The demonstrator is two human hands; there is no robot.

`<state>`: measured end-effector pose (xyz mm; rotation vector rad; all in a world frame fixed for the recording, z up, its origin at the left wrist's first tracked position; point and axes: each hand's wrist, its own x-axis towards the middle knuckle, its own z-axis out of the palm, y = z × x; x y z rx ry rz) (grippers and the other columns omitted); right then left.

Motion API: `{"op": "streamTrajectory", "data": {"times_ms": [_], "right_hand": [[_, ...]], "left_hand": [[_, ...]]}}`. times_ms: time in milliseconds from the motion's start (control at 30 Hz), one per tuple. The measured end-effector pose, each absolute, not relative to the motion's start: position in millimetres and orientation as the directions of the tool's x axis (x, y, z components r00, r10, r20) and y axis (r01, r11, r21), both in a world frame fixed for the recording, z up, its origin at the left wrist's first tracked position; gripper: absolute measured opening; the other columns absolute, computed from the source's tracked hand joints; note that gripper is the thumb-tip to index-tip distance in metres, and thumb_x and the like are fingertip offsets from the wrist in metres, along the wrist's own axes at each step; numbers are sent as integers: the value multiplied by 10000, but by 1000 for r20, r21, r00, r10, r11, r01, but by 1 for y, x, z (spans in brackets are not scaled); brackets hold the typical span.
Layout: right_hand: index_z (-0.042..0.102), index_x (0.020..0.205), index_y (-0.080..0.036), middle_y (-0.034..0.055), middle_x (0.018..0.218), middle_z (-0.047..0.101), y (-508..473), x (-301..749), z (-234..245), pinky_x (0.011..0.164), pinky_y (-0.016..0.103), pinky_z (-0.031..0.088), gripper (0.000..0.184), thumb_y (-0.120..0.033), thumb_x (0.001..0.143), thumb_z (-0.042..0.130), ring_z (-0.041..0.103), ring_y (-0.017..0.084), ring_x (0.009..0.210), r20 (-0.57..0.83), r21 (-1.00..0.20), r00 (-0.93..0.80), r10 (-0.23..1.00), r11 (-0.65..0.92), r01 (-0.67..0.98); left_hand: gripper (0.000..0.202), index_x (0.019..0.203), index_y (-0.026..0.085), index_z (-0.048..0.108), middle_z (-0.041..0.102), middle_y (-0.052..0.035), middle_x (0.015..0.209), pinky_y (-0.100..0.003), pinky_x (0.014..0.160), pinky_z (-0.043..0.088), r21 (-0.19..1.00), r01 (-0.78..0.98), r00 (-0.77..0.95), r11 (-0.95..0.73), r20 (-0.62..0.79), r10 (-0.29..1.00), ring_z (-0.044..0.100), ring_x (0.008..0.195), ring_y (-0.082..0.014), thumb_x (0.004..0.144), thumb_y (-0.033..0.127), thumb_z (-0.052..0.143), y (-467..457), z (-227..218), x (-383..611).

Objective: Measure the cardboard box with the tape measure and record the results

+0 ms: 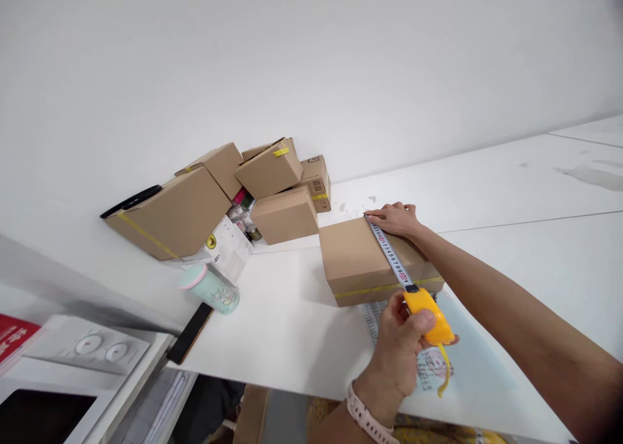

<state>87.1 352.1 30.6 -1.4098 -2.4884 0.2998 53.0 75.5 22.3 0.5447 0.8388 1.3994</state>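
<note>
A closed cardboard box (348,249) with a yellow strip along its side lies on the white table. My left hand (402,340), with a pale pink band at the wrist, is closed round the yellow tape measure (433,317) at the box's near side. From the case, the metal blade (392,256) runs across the top of the box to its far edge. My right hand (396,220) rests on that far edge, its fingertips holding down the blade's end. A yellow wrist strap (444,369) hangs from the case.
Several cardboard boxes (285,217) stand against the wall at the back left. A mint tumbler (214,289) with a pink lid and a white printed carton (231,249) are at the left. A light-blue printed sheet (477,359) lies by the table's front edge.
</note>
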Motion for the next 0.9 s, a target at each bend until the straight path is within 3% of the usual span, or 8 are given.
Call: {"op": "streamTrajectory", "data": {"times_ms": [167,433,500,567,633,700,800,900], "right_hand": [[672,1410,-443,120,1301,698,354,88,27,1081,646,284,621,-635,1001,246,508,411,1281,135,-312,-493,860,509,802],[680,1404,-431,106,1319,705,350,86,28,1102,662,281,605,-622,1002,271,516,412,1286,141,-326,-492,859,510,796],[689,1399,-398,106,1377,685,349,86,33,1129,672,264,606,-627,995,300,509,418,1318,135,-398,-470,872,482,780],[679,1412,-354,99,1473,632,347,93,39,1168,649,257,608,-622,993,328,485,405,1376,191,-563,-392,900,428,707],[660,1424,-314,93,1520,597,342,110,42,1193,570,298,598,-607,996,361,481,359,1409,283,-778,-208,936,351,521],[659,1405,-273,102,1463,642,332,138,38,1176,477,369,578,-590,992,408,531,307,1376,293,-917,24,956,274,289],[702,1299,-187,155,1301,719,307,187,18,1109,457,453,579,-596,983,440,628,298,1244,164,-980,204,965,135,149],[731,1231,-190,181,1239,735,276,222,-8,1069,512,491,600,-653,978,444,670,333,1160,17,-987,128,992,-4,159]], "left_hand": [[667,974,167,650,636,-58,981,-484,858,625,775,-619,-38,128,-192,981,623,801,-181,521,545,964,74,25,54],[673,986,168,640,634,-57,985,-472,839,626,775,-618,-42,131,-199,979,633,806,-184,532,553,955,77,22,54],[677,993,167,645,636,-59,978,-452,807,625,774,-618,-34,137,-200,979,639,803,-192,531,554,952,78,24,53],[682,1020,171,654,641,-66,994,-422,787,619,794,-598,-53,106,-171,984,638,818,-199,534,543,956,75,27,48],[700,1091,187,660,651,-74,1040,-393,791,612,838,-545,-112,27,-104,988,638,861,-211,547,502,967,65,31,36],[745,1187,217,648,660,-76,1091,-384,828,608,883,-462,-205,-80,-19,979,646,912,-224,560,451,975,49,31,17],[800,1298,260,610,657,-67,1140,-413,909,601,924,-319,-378,-210,79,923,663,960,-233,599,441,957,27,19,-22],[752,1303,255,606,649,-61,1124,-457,939,596,946,-251,-485,-207,62,872,668,962,-230,657,480,922,22,-3,-57]]}}
